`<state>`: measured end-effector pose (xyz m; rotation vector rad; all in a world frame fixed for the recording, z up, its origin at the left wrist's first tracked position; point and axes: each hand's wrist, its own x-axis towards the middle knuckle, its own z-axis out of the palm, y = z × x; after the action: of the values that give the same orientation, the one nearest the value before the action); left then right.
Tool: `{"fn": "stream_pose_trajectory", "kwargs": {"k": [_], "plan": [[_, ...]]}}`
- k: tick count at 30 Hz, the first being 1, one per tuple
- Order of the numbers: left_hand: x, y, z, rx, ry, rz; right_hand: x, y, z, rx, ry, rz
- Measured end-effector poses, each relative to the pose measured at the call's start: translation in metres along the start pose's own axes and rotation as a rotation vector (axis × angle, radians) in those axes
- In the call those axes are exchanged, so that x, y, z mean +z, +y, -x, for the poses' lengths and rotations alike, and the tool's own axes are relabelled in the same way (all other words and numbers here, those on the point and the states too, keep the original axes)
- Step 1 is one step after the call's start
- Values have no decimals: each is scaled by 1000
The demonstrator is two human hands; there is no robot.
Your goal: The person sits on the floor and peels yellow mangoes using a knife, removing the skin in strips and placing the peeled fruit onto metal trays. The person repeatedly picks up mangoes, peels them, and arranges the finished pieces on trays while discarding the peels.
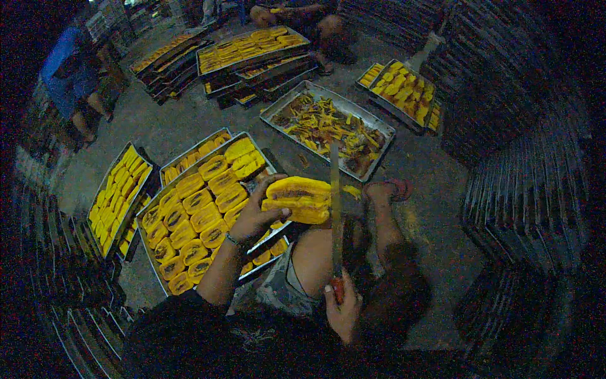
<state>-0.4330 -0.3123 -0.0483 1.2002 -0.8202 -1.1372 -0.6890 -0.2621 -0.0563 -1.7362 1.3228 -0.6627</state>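
Observation:
My left hand [255,213] grips a yellow bread-like loaf [300,196] with brown streaks, its thumb on the near side. A long, straight knife [336,232] stands across the loaf's right end. My right hand [344,305] is closed around the knife's reddish handle. A thin yellow strip [352,191] shows just right of the blade; whether it is still attached I cannot tell. Under my left forearm lies a metal baking tray [152,256] with rows of similar browned loaves. Ahead sits another metal tray [310,147], holding yellow trimmings and crumbs.
More filled trays stand at left [120,196], and stacked trays [253,52] at the back. A tray stack [402,92] sits at the back right. Piled dark trays [516,208] line the right side. One person [71,76] bends at far left; another [303,19] sits at the back.

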Motion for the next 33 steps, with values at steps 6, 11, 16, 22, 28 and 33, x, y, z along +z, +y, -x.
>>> {"fn": "stream_pose_trajectory", "kwargs": {"k": [6,11,16,22,28,33], "plan": [[-7,-7,-6,76,146,564,-3,3,-2,-119,-112,20],[-9,-9,-8,36,-69,953,-1,7,1,-123,-136,-13],[2,-3,-2,219,-182,444,-2,11,4,-139,-145,-19],[14,24,21,-118,84,530,-9,3,6,-281,-134,8],[22,32,21,68,35,471,-9,-6,3,-264,-277,83],[10,28,12,70,-27,499,-4,-3,7,-409,-144,1]]}}
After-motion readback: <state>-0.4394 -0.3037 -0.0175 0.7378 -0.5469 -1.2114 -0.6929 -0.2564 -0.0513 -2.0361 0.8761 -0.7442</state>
